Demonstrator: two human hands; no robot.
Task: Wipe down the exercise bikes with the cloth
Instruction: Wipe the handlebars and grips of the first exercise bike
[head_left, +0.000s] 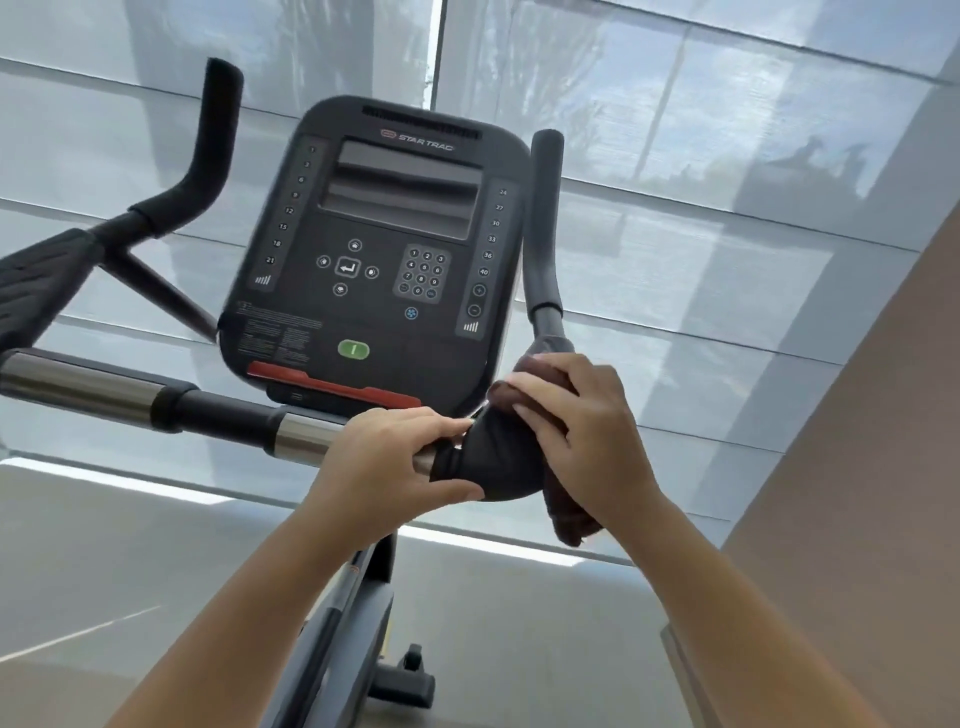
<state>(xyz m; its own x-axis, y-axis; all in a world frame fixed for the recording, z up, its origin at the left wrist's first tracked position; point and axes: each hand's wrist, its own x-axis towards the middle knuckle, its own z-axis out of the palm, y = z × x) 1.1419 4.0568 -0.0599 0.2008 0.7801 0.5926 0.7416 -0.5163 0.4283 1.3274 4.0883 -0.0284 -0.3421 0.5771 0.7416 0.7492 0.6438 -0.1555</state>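
Cloth (565, 519), dark brown, draped over the right bend of the handlebar (218, 410); long axis runs down the bend, free end hanging below. Right grip (576, 418) sits directly on it, fingers curled, pressing cloth to bar. Left grip (384, 462) clasps the bar just beside, toward the console (374, 249).

My left hand (387, 457) and right hand (582, 421) are both bare. The left forearm (249, 597) and right forearm (727, 597) are bare too, along all the length that shows, wrists included. Nails on my right fingers (524, 389) are short, pale and plain. Both forearms are slender and smooth, widening away from the wrists.
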